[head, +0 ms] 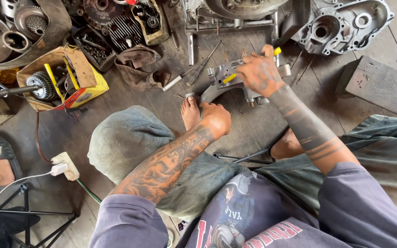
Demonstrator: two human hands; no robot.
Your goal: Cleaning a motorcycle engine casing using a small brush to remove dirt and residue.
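We sit on a wooden floor (116, 98). Our right hand (258, 71) is curled tight around a tool with a yellow handle (229, 78) and presses it on a grey metal engine part (226, 80). That part lies on the floor, far from us and a bit to the right, just past our bare foot (190, 112). Our left hand (216, 118) is closed on the near edge of the same part, right beside our toes. Far left sits a cardboard box (81, 69) with a gear (42, 85) inside. A brown rag (138, 64) lies near it. A big silver engine cover (341, 23) rests far right.
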